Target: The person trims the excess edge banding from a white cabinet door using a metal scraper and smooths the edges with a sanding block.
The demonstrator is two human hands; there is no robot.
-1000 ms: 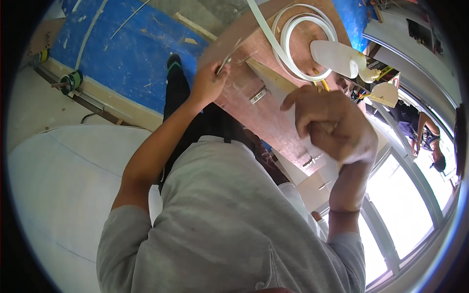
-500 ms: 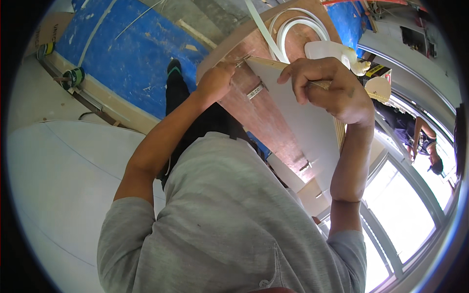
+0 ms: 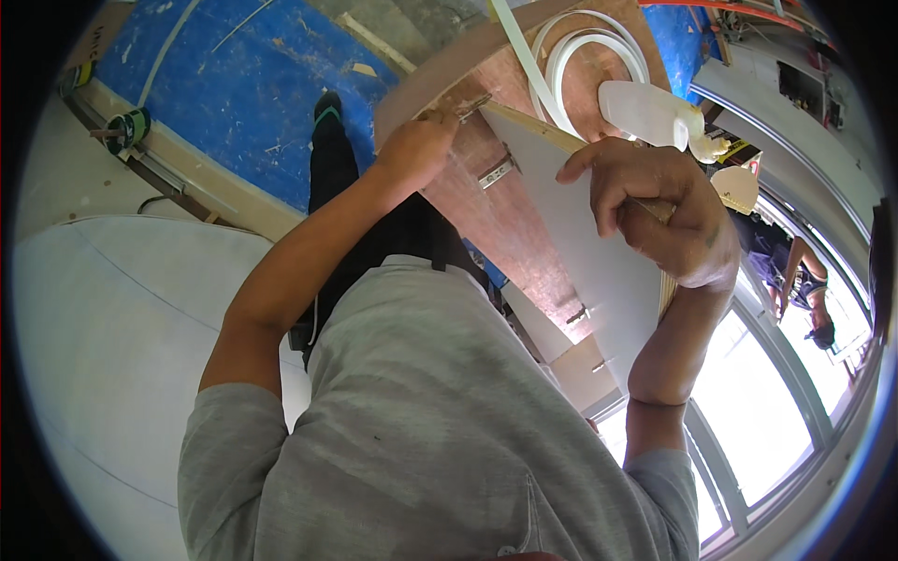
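A pale grey cabinet door (image 3: 571,206) with bare wood edges stands out from a reddish-brown wooden cabinet (image 3: 524,257). My right hand (image 3: 664,210) is closed over the door's top outer corner, its index finger stretched along the top edge. At the door's other top corner, beside the cabinet, is a metal hinge (image 3: 472,107). My left hand (image 3: 416,154) is closed right next to that hinge, at the cabinet's edge. Its fingertips are turned away, so whatever they hold is hidden. Another metal fitting (image 3: 493,173) sits on the cabinet's inner face.
On the cabinet lie a coil of white edging strip (image 3: 599,42) and a translucent plastic bottle (image 3: 645,112). Blue sheeting (image 3: 253,84) covers the floor at far left. A white curved panel (image 3: 140,318) is at my left. Another person (image 3: 795,271) is by the bright windows at right.
My right hand has come nearer to me and slightly right, and the door's outer corner has swung with it. My left hand stays by the hinge. The whole view has shifted slightly.
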